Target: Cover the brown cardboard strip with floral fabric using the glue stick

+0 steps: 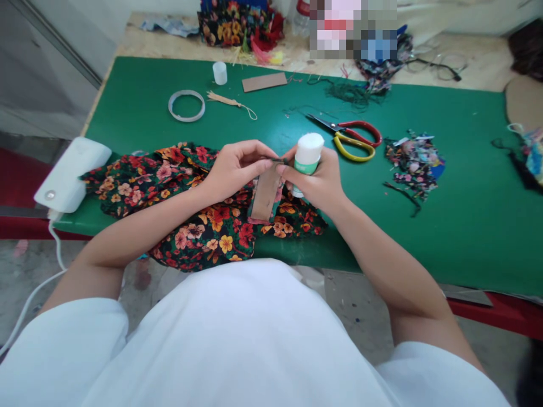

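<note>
My left hand (237,169) pinches the top end of a brown cardboard strip (266,195) that has floral fabric along its edges. At the same end, the thumb of my right hand (320,181) presses on the strip. A white glue stick with a green label (309,150) is held upright in that right hand. Under the strip and my left forearm lies a bunched floral cloth (186,234), dark with red and orange flowers. The fingertips of both hands are close together, partly hidden behind the strip.
Scissors (356,138) lie beyond my right hand. A tape ring (186,106), white cap (219,73), tassel (229,102) and cardboard piece (264,82) lie farther back. Fabric scraps (416,161) are at right, a white corded device (72,175) at left, all on the green mat (466,226).
</note>
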`<act>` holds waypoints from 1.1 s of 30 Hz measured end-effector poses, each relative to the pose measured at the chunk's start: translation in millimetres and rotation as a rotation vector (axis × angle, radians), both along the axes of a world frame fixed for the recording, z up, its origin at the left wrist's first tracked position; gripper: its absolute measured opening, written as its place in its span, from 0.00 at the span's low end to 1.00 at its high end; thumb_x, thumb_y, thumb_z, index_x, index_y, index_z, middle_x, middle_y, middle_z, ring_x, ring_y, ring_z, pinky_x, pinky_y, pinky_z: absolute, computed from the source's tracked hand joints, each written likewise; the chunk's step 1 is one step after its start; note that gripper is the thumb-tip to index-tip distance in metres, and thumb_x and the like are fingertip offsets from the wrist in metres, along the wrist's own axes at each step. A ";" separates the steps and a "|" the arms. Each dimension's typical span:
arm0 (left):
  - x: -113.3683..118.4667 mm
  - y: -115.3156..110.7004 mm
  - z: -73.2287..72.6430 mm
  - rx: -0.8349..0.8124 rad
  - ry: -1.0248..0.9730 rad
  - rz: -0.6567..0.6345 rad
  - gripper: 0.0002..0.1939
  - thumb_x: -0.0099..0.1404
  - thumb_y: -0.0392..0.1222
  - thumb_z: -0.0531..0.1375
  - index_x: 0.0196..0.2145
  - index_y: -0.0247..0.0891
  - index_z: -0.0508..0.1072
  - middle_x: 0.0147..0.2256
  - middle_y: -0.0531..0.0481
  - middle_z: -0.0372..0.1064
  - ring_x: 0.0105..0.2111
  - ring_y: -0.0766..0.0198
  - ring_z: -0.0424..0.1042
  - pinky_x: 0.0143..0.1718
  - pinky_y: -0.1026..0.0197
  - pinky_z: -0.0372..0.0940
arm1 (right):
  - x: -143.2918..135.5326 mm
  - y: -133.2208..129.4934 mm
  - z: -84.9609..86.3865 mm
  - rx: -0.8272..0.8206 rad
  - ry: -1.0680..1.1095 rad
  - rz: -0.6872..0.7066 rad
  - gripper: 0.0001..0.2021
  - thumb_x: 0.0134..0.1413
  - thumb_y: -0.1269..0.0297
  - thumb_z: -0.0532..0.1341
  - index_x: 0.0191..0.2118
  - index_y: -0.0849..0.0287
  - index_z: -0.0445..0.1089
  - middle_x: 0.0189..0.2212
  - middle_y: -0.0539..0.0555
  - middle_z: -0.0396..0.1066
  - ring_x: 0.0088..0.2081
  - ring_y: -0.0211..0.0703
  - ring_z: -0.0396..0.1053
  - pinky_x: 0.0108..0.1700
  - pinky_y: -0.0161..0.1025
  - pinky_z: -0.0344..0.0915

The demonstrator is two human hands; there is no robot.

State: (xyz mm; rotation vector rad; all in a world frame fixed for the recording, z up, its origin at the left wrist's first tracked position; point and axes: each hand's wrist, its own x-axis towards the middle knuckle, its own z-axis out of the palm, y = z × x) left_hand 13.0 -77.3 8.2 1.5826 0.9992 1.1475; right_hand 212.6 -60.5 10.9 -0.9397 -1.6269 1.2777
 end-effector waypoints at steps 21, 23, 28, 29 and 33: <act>1.1 -2.1 -1.8 -0.054 -0.052 0.006 0.14 0.63 0.51 0.70 0.37 0.39 0.79 0.33 0.51 0.79 0.35 0.63 0.79 0.36 0.62 0.74 | -0.7 2.0 -2.9 -0.008 0.071 -0.047 0.11 0.47 0.63 0.73 0.29 0.53 0.69 0.19 0.45 0.67 0.19 0.36 0.63 0.22 0.40 0.67; 0.5 -1.3 -2.8 -0.041 -0.050 0.011 0.12 0.64 0.50 0.70 0.37 0.38 0.78 0.34 0.51 0.79 0.37 0.63 0.80 0.39 0.61 0.75 | -0.6 1.1 -1.3 -0.015 0.079 -0.032 0.12 0.47 0.64 0.73 0.28 0.53 0.68 0.19 0.45 0.67 0.18 0.36 0.63 0.22 0.39 0.66; -0.8 0.0 -3.6 -0.023 0.010 0.046 0.10 0.64 0.47 0.68 0.37 0.38 0.78 0.37 0.51 0.80 0.41 0.62 0.80 0.44 0.60 0.76 | 0.0 -1.8 2.8 -0.034 0.053 -0.023 0.10 0.46 0.66 0.71 0.28 0.53 0.68 0.19 0.45 0.68 0.18 0.35 0.63 0.21 0.38 0.66; -0.9 0.1 -3.6 -0.024 0.017 0.049 0.10 0.64 0.46 0.68 0.37 0.37 0.77 0.37 0.50 0.80 0.41 0.62 0.80 0.44 0.60 0.76 | 0.1 -2.0 2.7 -0.033 0.049 -0.022 0.10 0.46 0.66 0.71 0.27 0.53 0.68 0.19 0.45 0.68 0.18 0.35 0.63 0.21 0.38 0.66; -1.5 0.4 -3.8 -0.022 0.019 0.057 0.09 0.64 0.45 0.67 0.37 0.37 0.77 0.37 0.50 0.80 0.41 0.62 0.80 0.43 0.61 0.76 | 0.2 -0.1 -2.5 -0.001 0.060 -0.019 0.11 0.46 0.65 0.72 0.28 0.53 0.68 0.20 0.45 0.69 0.19 0.36 0.64 0.21 0.38 0.65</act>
